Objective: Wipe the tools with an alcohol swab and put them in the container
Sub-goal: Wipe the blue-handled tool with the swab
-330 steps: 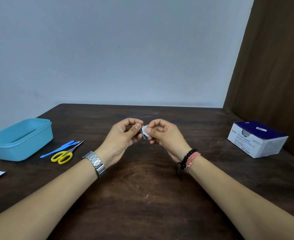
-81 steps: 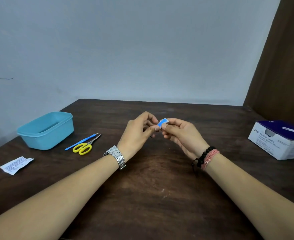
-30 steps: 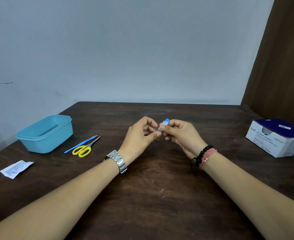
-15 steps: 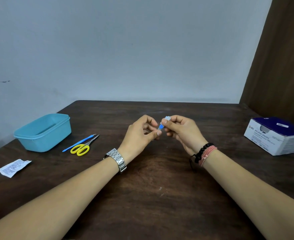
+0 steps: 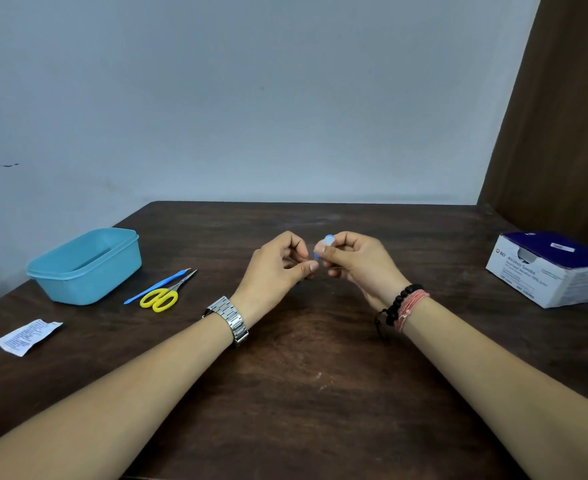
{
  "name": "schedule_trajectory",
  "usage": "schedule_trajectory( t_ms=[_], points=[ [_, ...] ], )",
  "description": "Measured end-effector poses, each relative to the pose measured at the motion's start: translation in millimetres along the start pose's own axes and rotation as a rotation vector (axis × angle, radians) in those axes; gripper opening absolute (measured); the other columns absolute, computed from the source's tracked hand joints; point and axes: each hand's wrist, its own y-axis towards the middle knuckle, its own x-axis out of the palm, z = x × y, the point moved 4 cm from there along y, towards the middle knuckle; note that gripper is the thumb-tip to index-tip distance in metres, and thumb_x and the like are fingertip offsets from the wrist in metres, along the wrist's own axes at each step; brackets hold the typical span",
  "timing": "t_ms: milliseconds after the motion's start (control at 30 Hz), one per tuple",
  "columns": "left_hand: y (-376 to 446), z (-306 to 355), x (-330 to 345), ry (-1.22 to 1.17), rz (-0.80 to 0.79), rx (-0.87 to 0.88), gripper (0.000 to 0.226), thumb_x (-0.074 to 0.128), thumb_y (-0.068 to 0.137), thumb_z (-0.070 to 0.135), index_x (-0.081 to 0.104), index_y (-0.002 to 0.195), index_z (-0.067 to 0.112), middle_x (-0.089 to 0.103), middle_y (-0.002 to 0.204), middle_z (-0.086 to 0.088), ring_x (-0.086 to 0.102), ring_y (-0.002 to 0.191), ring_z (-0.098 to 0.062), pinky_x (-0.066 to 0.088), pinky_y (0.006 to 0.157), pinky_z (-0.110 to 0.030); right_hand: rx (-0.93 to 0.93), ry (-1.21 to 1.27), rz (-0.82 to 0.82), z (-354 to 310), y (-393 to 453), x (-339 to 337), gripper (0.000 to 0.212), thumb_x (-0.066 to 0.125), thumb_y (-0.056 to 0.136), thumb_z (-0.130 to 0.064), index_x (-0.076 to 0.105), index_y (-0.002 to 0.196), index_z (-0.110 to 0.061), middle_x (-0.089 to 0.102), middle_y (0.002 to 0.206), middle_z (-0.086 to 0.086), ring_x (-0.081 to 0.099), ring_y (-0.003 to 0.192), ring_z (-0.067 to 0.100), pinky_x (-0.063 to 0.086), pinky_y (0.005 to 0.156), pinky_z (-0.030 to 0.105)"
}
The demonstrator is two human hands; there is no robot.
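Both hands grip a small tool: the right hand [image 5: 354, 261] pinches a swab [image 5: 326, 242] on it, the left hand [image 5: 278, 265] holds it, while scissors [image 5: 162, 296] and a blue tool [image 5: 157, 285] wait unwiped beside the container [image 5: 84, 268].

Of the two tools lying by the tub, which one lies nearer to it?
The blue tool: it lies between the tub and the yellow scissors.

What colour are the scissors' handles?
Yellow; the scissors lie beside the container, seen in the head view.
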Motion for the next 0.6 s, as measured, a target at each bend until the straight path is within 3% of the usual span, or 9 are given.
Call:
schedule_trajectory(
  t_ms=[167, 333, 467, 600],
  points=[
    [1.8, -1.6, -1.8, -0.015, 0.012, -0.009, 0.024, 0.076, 0.085, 0.011, 0.054, 0.083, 0.021, 0.073, 0.082, -0.005, 0.074, 0.077, -0.016, 0.051, 0.067, -0.021, -0.004, 0.007, -0.01, 0.1, 0.9, 1.1, 0.004, 0.073, 0.086, -0.01, 0.069, 0.086, -0.009, 0.069, 0.076, 0.002, 0.059, 0.071, 0.012, 0.049, 0.061, 0.021],
    [0.7, 0.2, -1.6, -0.053, 0.03, -0.02, 0.023, 0.075, 0.085, 0.008, 0.054, 0.084, 0.017, 0.073, 0.084, -0.01, 0.074, 0.075, -0.016, 0.05, 0.064, -0.018, -0.014, 0.033, -0.039, 0.8, 3.1, -0.2, 0.01, 0.066, 0.092, -0.01, 0.074, 0.087, -0.011, 0.075, 0.099, -0.004, 0.059, 0.069, 0.007, 0.049, 0.062, 0.02],
    [1.0, -3.3, -3.2, -0.015, 0.028, -0.012, 0.025, 0.076, 0.084, 0.01, 0.054, 0.082, 0.023, 0.071, 0.08, -0.002, 0.073, 0.076, -0.019, 0.051, 0.065, -0.023, 0.012, 0.026, -0.078, 0.9, -0.2, 5.5, 0.015, 0.058, 0.096, -0.008, 0.073, 0.099, -0.009, 0.073, 0.085, -0.004, 0.058, 0.071, 0.006, 0.05, 0.062, 0.019],
    [0.9, -2.5, -1.2, 0.011, 0.024, -0.003, 0.025, 0.077, 0.083, 0.012, 0.055, 0.082, 0.023, 0.073, 0.082, -0.003, 0.073, 0.076, -0.022, 0.057, 0.068, -0.029, 0.028, -0.006, -0.079, 0.8, -1.5, 5.4, 0.019, 0.053, 0.099, -0.008, 0.072, 0.102, -0.011, 0.07, 0.084, 0.004, 0.061, 0.076, 0.009, 0.052, 0.065, 0.02]
  ],
)
